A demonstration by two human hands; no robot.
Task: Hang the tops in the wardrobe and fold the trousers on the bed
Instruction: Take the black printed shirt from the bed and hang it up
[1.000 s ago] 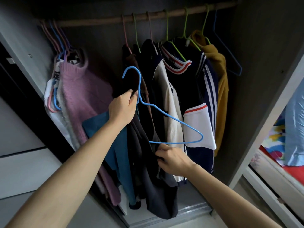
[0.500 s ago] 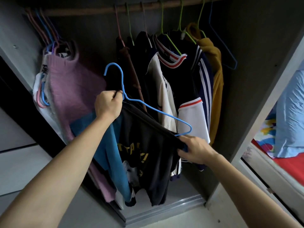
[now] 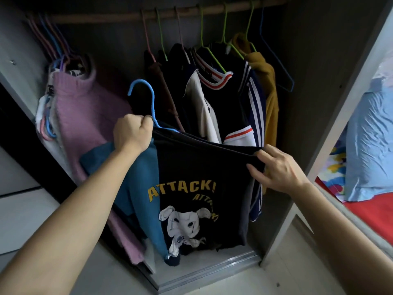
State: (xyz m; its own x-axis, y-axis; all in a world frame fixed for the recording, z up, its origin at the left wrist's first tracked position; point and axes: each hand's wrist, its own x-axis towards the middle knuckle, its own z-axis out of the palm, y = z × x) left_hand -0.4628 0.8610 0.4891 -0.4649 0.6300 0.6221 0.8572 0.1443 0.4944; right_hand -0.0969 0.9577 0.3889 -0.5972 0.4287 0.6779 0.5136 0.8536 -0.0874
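A black T-shirt (image 3: 197, 171) with yellow "ATTACK!" lettering and a white cartoon print hangs on a blue hanger (image 3: 146, 96) in front of the open wardrobe. My left hand (image 3: 131, 133) grips the hanger's neck just below its hook, together with the shirt's collar edge. My right hand (image 3: 274, 167) pinches the shirt's far shoulder, where the fabric covers the hanger's end. The hook is free, well below the wooden rail (image 3: 148, 14). Most of the hanger is hidden inside the shirt.
Several tops hang on the rail: a pink sweater (image 3: 85, 111) at left, dark and striped shirts (image 3: 234, 103) in the middle, a mustard top (image 3: 268, 81) and a bare blue hanger (image 3: 282, 67) at right. A teal garment (image 3: 138, 182) hangs behind my left arm. The bed (image 3: 370, 158) lies at right.
The black shirt has been drawn over the hanger and spread out, showing its print. My right hand moved from the hanger's lower bar to the shirt's right shoulder.
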